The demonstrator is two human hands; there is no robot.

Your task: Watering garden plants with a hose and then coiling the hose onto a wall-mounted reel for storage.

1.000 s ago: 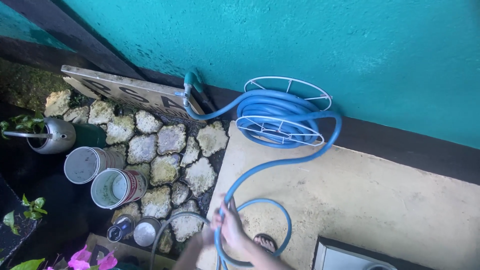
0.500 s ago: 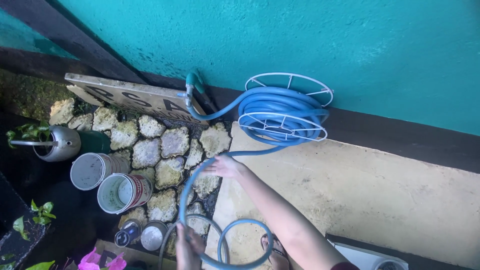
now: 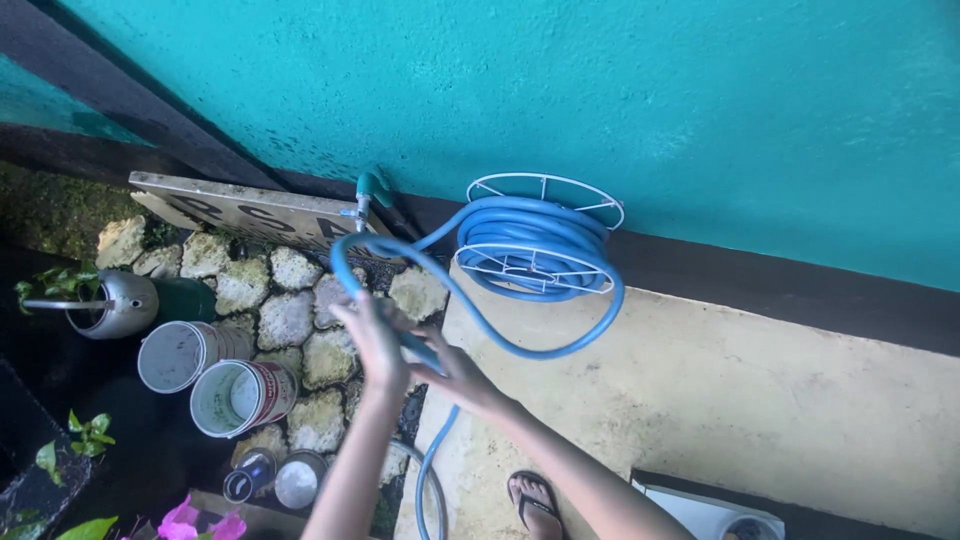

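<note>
A blue garden hose (image 3: 560, 345) is wound on a white wire reel (image 3: 540, 250) against the turquoise wall. One end runs to a green tap (image 3: 372, 190). My left hand (image 3: 375, 340) and my right hand (image 3: 452, 372) are raised side by side, both gripping the hose where a loose loop arches up over them and back toward the reel. Another length of the hose hangs from my hands to the floor.
A stone slab (image 3: 240, 210) leans on the wall over rough pale stones (image 3: 290, 315). A metal watering can (image 3: 110, 303), two tins lying on their sides (image 3: 215, 375), small jars (image 3: 275, 478), plants and pink flowers (image 3: 190, 522) are at left. My sandalled foot (image 3: 530, 498) stands on the yellow floor.
Both hands have risen from low in the view and come together on the hose. The floor loop is gone; a loop now arches above my hands.
</note>
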